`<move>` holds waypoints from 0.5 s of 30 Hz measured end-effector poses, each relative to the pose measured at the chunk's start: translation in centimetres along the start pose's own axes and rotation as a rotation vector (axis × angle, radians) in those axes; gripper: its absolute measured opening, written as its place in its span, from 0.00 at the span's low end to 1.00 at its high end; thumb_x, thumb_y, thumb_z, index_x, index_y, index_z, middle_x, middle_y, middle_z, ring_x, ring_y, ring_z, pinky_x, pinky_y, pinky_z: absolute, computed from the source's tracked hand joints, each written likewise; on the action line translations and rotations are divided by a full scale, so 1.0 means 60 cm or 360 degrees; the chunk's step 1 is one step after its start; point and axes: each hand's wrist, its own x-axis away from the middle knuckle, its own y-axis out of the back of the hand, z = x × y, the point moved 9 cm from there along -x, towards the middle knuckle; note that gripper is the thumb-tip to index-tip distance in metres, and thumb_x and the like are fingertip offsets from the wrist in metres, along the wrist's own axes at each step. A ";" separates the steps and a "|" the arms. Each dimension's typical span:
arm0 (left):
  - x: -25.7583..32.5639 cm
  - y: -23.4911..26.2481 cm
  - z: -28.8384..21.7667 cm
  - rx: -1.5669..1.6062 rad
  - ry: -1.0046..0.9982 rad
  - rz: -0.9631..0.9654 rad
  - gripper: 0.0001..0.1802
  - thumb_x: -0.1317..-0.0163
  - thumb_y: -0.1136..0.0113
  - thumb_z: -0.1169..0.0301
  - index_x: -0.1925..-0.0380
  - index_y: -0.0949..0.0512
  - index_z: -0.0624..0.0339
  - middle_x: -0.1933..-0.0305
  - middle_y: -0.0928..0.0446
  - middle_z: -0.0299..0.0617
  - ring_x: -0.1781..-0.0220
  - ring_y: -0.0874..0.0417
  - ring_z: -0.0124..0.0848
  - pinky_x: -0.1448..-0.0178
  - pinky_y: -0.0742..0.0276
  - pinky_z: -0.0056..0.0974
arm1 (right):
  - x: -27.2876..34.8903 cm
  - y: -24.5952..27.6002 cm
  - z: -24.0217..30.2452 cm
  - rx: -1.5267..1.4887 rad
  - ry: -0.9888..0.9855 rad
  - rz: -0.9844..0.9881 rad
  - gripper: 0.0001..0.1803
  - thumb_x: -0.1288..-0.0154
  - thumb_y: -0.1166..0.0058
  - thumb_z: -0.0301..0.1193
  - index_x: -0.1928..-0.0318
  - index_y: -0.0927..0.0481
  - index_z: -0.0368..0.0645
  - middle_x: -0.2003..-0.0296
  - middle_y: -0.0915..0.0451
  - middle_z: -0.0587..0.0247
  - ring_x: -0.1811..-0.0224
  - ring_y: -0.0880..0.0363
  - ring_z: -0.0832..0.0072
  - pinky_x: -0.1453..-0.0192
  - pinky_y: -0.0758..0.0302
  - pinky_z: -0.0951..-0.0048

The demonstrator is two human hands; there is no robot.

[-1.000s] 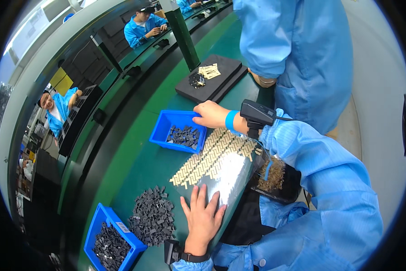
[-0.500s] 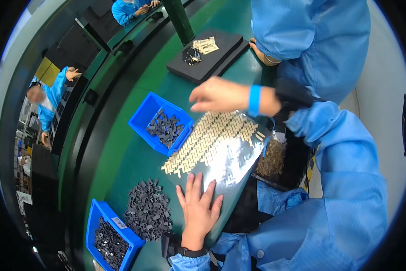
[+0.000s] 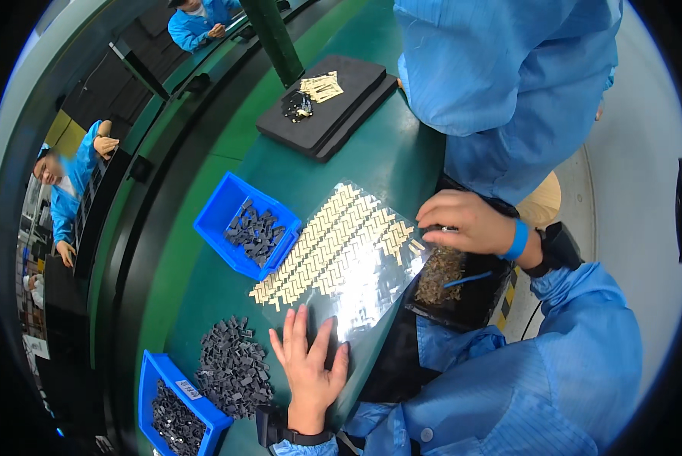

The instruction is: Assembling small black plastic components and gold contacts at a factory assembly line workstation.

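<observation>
A clear plastic sheet (image 3: pixel 356 281) lies on the green table (image 3: pixel 204 251), covered with rows of small cream-coloured parts (image 3: pixel 333 243). My left hand (image 3: pixel 308 365) rests flat on the sheet's near edge, fingers spread, holding nothing. My right hand (image 3: pixel 466 222) sits at the sheet's right edge, fingers curled over a black tray (image 3: pixel 462 292) of small brownish parts. Whether those fingers pinch a part is hidden.
A blue bin (image 3: pixel 246 226) of dark parts stands left of the sheet. A loose pile of dark parts (image 3: pixel 233 366) and a second blue bin (image 3: pixel 175 410) lie near left. Black foam pads (image 3: pixel 333 106) sit farther back. A person in blue (image 3: pixel 508 83) stands close on the right.
My right hand drew back from the blue bin area across the sheet to its right edge above the black tray. My left hand stayed flat on the sheet.
</observation>
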 end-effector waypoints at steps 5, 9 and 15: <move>-0.002 0.020 -0.020 0.0061 -0.0014 -0.0140 0.23 0.49 0.38 0.67 0.53 0.26 0.63 0.39 0.36 0.54 0.35 0.38 0.51 0.33 0.51 0.54 | 0.016 -0.015 0.006 -0.0045 0.0040 -0.0126 0.07 0.49 0.42 0.26 0.68 0.23 0.38 0.64 0.23 0.60 0.62 0.25 0.63 0.57 0.27 0.66; -0.043 0.024 -0.062 0.0102 -0.0010 -0.0013 0.25 0.50 0.38 0.72 0.50 0.28 0.65 0.40 0.34 0.54 0.37 0.35 0.49 0.34 0.45 0.50 | 0.012 0.000 0.000 -0.0037 0.0057 -0.0246 0.05 0.49 0.42 0.24 0.70 0.23 0.38 0.66 0.23 0.61 0.62 0.25 0.64 0.58 0.28 0.66; -0.122 -0.023 -0.142 -0.0049 -0.0203 0.0256 0.29 0.49 0.38 0.69 0.45 0.33 0.64 0.40 0.34 0.53 0.36 0.37 0.48 0.34 0.49 0.54 | 0.010 -0.013 -0.021 -0.0043 0.0072 -0.0082 0.08 0.51 0.40 0.25 0.67 0.21 0.39 0.62 0.22 0.63 0.55 0.28 0.63 0.52 0.30 0.65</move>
